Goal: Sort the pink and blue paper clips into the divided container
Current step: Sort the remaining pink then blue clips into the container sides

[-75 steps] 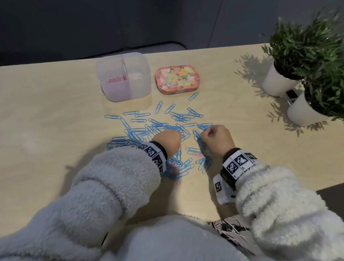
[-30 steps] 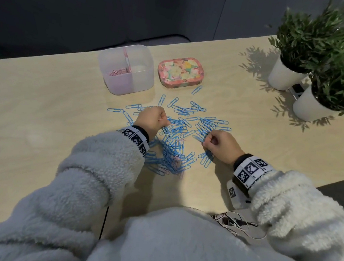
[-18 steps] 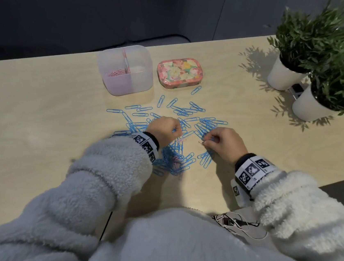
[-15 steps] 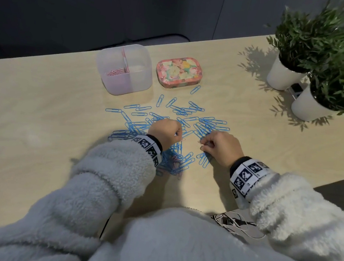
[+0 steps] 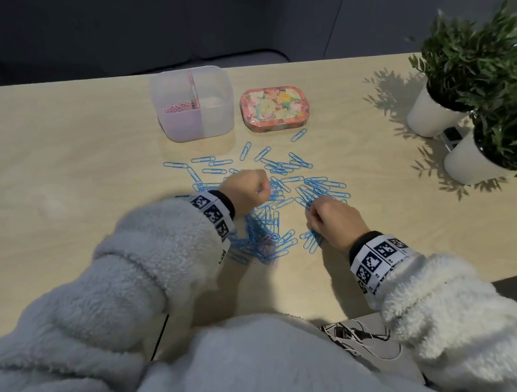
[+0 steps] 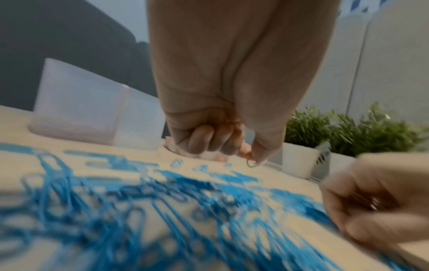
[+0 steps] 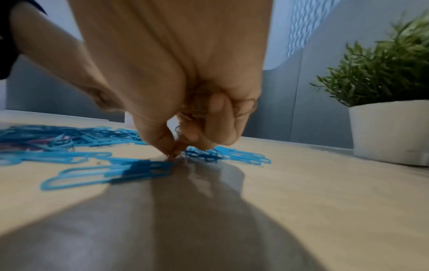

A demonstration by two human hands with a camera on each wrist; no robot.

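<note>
Both arms reach forward from the body in thick fleece sleeves, each wrist wrapped in a band of black-and-white square markers. The left hand [image 5: 245, 189] is raised a little above the surface, its fingers [image 6: 204, 139] curled into the palm; the thumb and forefinger tips pinch together on a small wire loop (its colour is hard to tell in the blurred wrist view). The right hand [image 5: 333, 222] sits lower and nearer the body, knuckles up, with the thumb and forefinger tips pressed together right at the surface and the remaining fingers [image 7: 220, 121] folded under, closed round a small bundle of thin wire. The two hands are near each other, not touching.
</note>
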